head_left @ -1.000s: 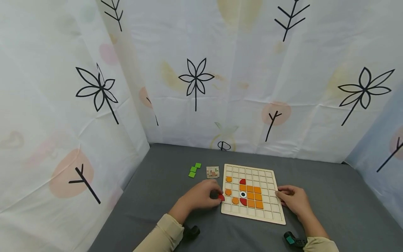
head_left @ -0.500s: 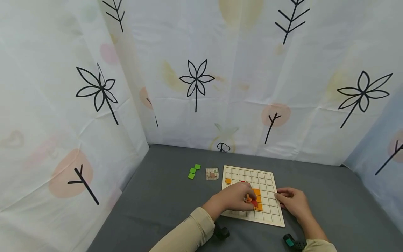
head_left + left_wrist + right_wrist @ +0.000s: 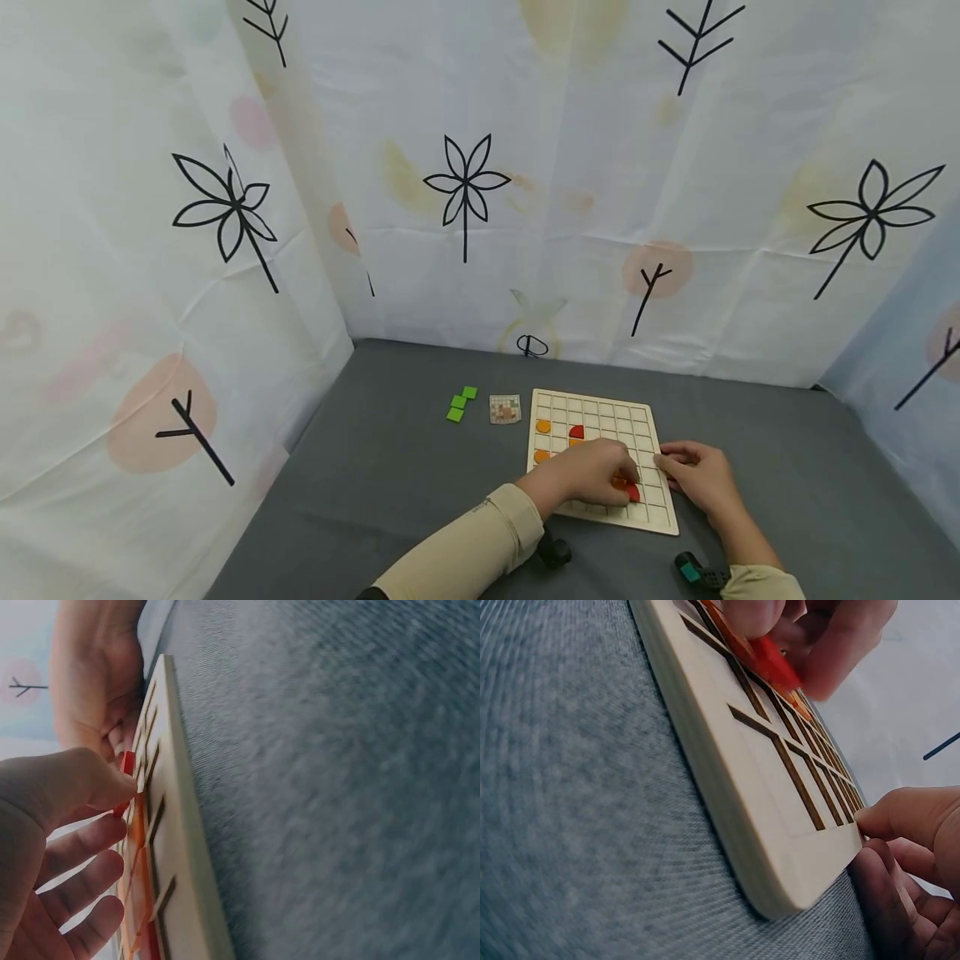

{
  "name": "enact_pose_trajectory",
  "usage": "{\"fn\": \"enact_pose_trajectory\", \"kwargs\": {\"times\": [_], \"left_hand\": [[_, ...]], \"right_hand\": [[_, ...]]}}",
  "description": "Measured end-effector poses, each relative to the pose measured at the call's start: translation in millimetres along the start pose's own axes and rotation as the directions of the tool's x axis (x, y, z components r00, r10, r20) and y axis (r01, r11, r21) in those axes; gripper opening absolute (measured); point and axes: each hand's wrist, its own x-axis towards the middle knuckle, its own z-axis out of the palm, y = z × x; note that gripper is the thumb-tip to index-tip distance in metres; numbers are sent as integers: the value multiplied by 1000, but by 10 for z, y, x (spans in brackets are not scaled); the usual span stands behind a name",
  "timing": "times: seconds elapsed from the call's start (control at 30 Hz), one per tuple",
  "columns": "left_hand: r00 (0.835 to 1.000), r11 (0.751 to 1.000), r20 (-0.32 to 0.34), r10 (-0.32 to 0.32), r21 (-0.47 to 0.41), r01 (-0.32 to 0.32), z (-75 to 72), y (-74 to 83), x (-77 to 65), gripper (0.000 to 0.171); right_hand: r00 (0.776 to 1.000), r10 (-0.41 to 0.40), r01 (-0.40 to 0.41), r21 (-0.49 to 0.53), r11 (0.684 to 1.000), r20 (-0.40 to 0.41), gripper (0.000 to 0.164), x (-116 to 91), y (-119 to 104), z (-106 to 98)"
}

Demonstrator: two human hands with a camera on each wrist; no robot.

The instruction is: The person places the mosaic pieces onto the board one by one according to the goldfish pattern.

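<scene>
A wooden grid board (image 3: 651,515) lies on the grey cloth. Over its lower right part, my left hand (image 3: 592,471) pinches a red tile (image 3: 633,492) with a curved edge between thumb and finger. In the right wrist view this red tile (image 3: 776,666) is close over the cells, beside orange tiles. My right hand (image 3: 701,475) grips the board's right edge, thumb on top and fingers curled at the side. Round orange tiles (image 3: 543,426) and another red tile (image 3: 577,431) sit in cells further left. The left hand hides much of the orange square tiles.
Several green square tiles (image 3: 457,402) lie left of the board. A small card with a printed grid pattern (image 3: 505,409) lies between them and the board. Printed curtains (image 3: 480,250) stand around the table's back and sides.
My left hand has carried the red tile from the board's left edge rightward across it, past the orange squares. The right hand has stayed at the right edge.
</scene>
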Motion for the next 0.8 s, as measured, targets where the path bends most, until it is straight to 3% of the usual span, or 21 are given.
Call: {"fn": "enact_pose_trajectory", "kwargs": {"times": [0.3, 0.47, 0.63, 0.8], "left_hand": [[1000, 1000, -6, 2, 21, -2, 89, 10, 70, 25], [998, 997, -66, -2, 80, 7, 146, 15, 78, 20], [987, 976, -155, -36, 207, 68, 214, 33, 103, 22], [987, 967, -146, -72, 231, 105, 212, 74, 95, 25]], "right_hand": [[1000, -24, 24, -6, 1000, -8, 43, -19, -2, -5], [1000, -20, 20, -6, 1000, -1, 44, -24, -12, -18], [1000, -15, 15, 1, 1000, 10, 45, -18, -23, -37], [1000, -9, 9, 3, 1000, 7, 45, -23, -26, -26]]}}
